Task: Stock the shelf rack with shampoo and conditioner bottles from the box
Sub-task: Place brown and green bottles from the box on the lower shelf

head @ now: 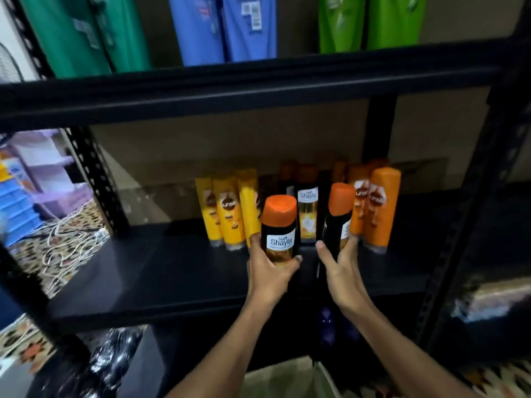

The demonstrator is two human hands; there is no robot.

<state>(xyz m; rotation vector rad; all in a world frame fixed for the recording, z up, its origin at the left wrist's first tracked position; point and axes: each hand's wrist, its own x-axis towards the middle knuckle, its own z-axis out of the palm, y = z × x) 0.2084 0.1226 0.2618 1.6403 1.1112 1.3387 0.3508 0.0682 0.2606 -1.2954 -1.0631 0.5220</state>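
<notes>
1. Head view, hands: two bare hands reach into the black shelf rack [258, 90], one bottle in each. The left hand [268, 272] wraps the lower half of an upright, black, orange-capped Shayla bottle [278, 222], with the thumb on the bottle's right side and the fingers on its left. I cannot tell whether its base touches the middle shelf board [143, 271].
2. The right hand [340, 271] grips a second black bottle [337, 216], also orange-capped, its label turned mostly away. It sits at 3 o'clock of the first, with a gap between them.
3. Middle shelf: three yellow bottles [230, 214] stand at 11 o'clock of the left hand. Two orange bottles [379, 208] stand at 1 o'clock of the right hand, just beside its bottle. One more labelled black bottle [307, 208] stands between the two groups. The caps behind are too blurred to count.
4. Upper shelf, at 12 o'clock: two dark green bottles [83, 35], two blue bottles [221, 27] and two bright green bottles [370, 21].
5. At 6 o'clock, between the forearms, a tan box [281, 377] shows only partly. At 9 o'clock, white cables [66, 242] lie on a patterned rug.
</notes>
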